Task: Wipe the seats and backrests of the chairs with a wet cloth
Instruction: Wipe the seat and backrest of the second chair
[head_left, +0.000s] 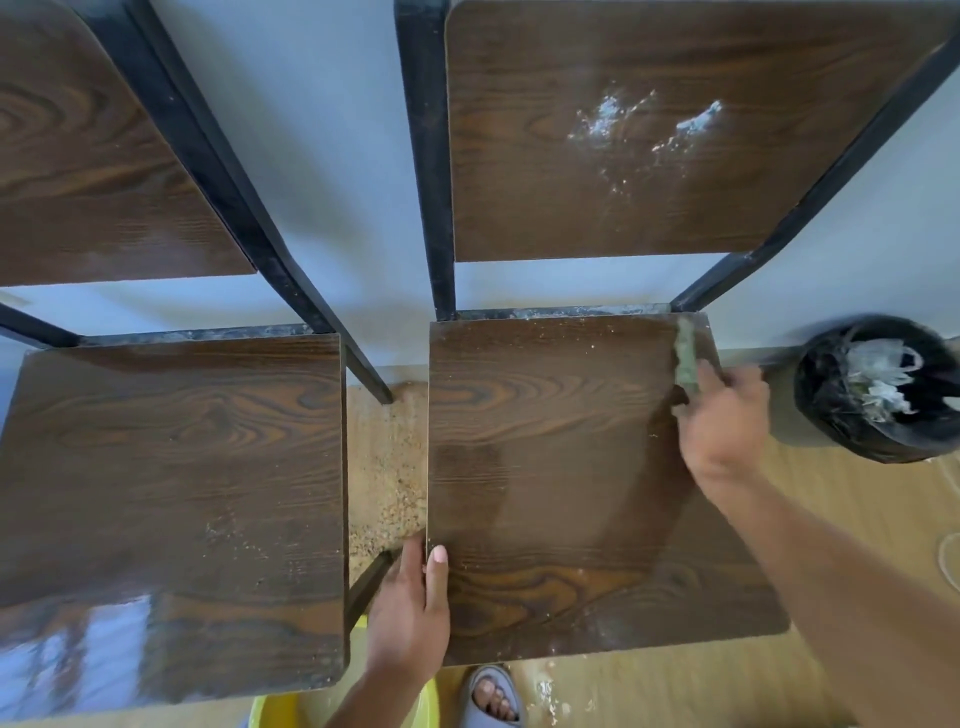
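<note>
Two dark wood-grain chairs stand side by side against a pale wall. My right hand (724, 415) grips a greenish wet cloth (687, 358) and presses it on the far right corner of the right chair's seat (545, 467). Crumbs lie along the back edge of that seat. Its backrest (649, 130) carries white smears and dust in the middle. My left hand (413, 608) clasps the seat's left edge, thumb on top and fingers below. The left chair's seat (176, 493) has a few specks near its middle and shines at the front. Its backrest (88, 156) looks plain.
A black-lined waste bin (878, 389) with white crumpled paper stands right of the right chair. Part of a yellow bucket (280, 709) shows at the bottom edge, beside a foot in a grey slide (491, 696). Sandy debris (387, 467) covers the floor between the chairs.
</note>
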